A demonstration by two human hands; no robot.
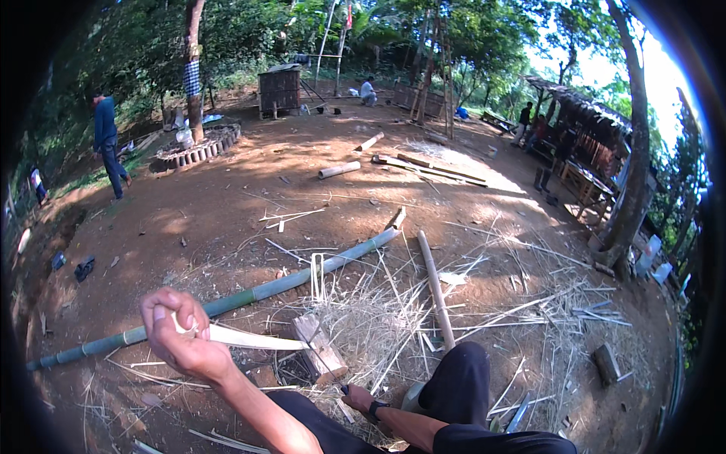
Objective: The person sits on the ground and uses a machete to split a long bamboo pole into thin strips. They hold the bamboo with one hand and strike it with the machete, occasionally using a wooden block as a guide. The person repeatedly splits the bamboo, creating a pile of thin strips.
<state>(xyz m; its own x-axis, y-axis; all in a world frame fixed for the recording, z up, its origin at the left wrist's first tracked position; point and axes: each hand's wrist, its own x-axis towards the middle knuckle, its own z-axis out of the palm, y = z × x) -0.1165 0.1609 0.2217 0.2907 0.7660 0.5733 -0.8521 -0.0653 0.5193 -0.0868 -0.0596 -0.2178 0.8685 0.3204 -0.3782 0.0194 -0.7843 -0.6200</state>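
Note:
My left hand (180, 334) is raised at the left, its fingers closed round a pale, flat bamboo strip (253, 337). The strip runs rightward to a wooden block (321, 348) on the ground, where its far end meets a thin dark edge at the block's top. My right hand (358, 398), with a dark band at the wrist, is low beside my knee, just right of the block. Its fingers are curled round something dark, only a small end of which shows. Behind the strip lies a long green bamboo pole (265, 290), slanting away to the right.
Thin bamboo shavings (370, 321) litter the ground around the block. A tan pole (435, 287) lies beyond my knee. Farther off are short bamboo pieces (339, 170), a tree (193, 68), a thatched shelter (578, 106) and several people, one walking at left (107, 140).

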